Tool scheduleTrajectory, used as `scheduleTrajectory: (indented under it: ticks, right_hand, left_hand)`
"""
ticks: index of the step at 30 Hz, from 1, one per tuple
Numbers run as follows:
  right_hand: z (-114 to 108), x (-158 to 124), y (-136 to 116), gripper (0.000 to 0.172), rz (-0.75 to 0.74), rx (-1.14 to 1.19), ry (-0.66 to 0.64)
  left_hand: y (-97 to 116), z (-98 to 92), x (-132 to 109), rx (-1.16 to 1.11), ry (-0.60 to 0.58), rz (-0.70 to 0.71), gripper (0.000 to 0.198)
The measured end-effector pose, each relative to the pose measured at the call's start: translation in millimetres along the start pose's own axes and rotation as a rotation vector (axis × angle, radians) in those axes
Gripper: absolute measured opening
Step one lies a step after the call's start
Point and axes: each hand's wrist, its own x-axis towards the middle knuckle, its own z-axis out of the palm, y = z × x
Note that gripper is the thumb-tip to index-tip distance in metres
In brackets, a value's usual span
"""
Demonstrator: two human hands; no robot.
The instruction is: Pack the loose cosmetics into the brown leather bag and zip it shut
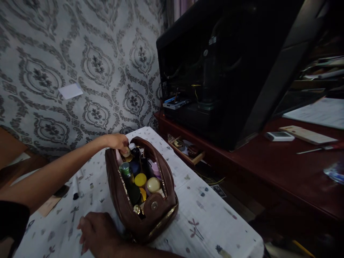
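Note:
A brown zipped bag (142, 224) stands on the patterned white cloth, its top gaping wide. Packed inside are a green-capped bottle (125, 168), a yellow lid (140, 180), a cream round lid (153, 185), a lilac item (156, 170), a white-capped dark bottle (132, 147) and a gold cap (137, 209). My left hand (118, 142) reaches into the far left end, its fingers closed round a small cream-and-gold container (126, 153). Beside the bag's near left side, my right hand (98, 229) rests on the cloth, fingers loosely curled in, nothing visible in them.
Left of the bag lies a white tube with a black end (75, 188). A dark glass-fronted cabinet (231, 71) stands on a red-brown desk (242, 172), with an open drawer (193, 157) below. The desk holds a small white device (280, 136), a screwdriver (319, 148) and papers (319, 113).

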Motion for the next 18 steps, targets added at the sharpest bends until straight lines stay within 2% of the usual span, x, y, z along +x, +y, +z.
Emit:
scheduleTrajectory:
  ticks: [5, 11, 18]
  right_hand:
    - [3, 4, 6, 0.034, 0.035, 0.025, -0.007]
    - [1, 2, 6, 0.034, -0.028, -0.012, -0.003]
    - [-4, -4, -6, 0.033, 0.007, -0.025, -0.020]
  left_hand:
    - [-13, 9.3, 12, -0.179, 0.001, -0.034, 0.026]
    - [-12, 16.8, 9, -0.383, -0.089, -0.039, 0.038]
    - [-6, 14.5, 1, -0.381, -0.108, 0.024, 0.035]
